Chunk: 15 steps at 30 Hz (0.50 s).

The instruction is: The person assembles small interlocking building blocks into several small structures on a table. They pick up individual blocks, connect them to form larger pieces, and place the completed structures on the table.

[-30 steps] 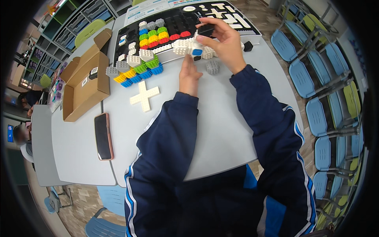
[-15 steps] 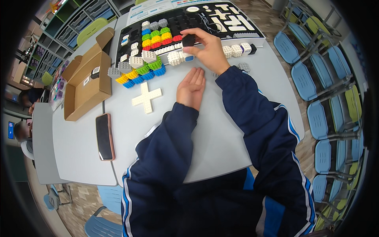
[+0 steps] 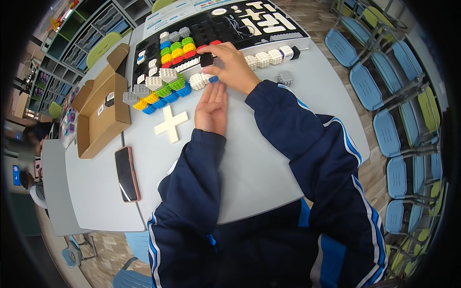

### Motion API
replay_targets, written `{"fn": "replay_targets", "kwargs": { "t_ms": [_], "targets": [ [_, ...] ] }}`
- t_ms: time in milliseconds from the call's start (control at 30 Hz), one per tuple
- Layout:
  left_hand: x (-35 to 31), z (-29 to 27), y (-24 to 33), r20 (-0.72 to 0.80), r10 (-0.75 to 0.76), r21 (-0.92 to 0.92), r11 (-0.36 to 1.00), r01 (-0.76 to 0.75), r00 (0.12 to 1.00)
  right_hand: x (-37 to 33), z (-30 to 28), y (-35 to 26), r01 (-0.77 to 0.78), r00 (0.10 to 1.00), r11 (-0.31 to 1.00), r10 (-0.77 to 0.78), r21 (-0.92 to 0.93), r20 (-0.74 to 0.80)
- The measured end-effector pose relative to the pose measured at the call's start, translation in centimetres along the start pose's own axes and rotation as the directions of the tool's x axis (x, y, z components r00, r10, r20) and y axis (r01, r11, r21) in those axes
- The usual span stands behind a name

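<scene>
My right hand (image 3: pixel 234 68) reaches over the row of blocks from the right, thumb and fingers closed on a black studded cube (image 3: pixel 206 59). Just below the cube is the left part of that row: a white studded cube (image 3: pixel 197 81) and a piece with a blue face (image 3: pixel 213 79). My left hand (image 3: pixel 212 111) lies palm up on the table, fingers stretched out and holding nothing. Its fingertips are close under the blue-faced piece; whether they touch it, I cannot tell. Farther right the row goes on with white cubes (image 3: pixel 262 59) and a black end piece (image 3: pixel 295 53).
Behind the row lies a black parts tray (image 3: pixel 223 36) with coloured cubes. Left of my hands are stacked coloured blocks (image 3: pixel 153 98), a white cross-shaped plate (image 3: pixel 171 125), an open cardboard box (image 3: pixel 103 122) and a phone (image 3: pixel 127 174). A grey cube (image 3: pixel 285 77) sits at right.
The whole view has shifted. My right hand has carried the black cube slightly left along the row, and my left fingertips have come nearer to the blue-faced piece.
</scene>
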<state>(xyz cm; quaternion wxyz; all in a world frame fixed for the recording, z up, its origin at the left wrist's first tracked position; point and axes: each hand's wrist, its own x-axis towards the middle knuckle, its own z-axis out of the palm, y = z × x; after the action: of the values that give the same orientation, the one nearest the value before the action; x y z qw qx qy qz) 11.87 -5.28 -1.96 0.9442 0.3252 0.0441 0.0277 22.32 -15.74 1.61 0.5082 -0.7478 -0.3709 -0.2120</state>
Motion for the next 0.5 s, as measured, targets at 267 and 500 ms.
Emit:
{"fn": "replay_targets", "kwargs": {
  "t_ms": [267,500],
  "targets": [
    [0.3,-0.2,-0.2,0.027,0.002,0.038,0.999,-0.003,1.000,0.6,-0.6,0.4,0.039,0.999,0.983,-0.041,-0.177,-0.008],
    [0.0,0.2,-0.2,0.002,0.007,0.057,0.998,-0.007,1.000,4.0,-11.6,0.1,-0.070,0.992,0.996,0.063,-0.058,-0.105]
  ]
}}
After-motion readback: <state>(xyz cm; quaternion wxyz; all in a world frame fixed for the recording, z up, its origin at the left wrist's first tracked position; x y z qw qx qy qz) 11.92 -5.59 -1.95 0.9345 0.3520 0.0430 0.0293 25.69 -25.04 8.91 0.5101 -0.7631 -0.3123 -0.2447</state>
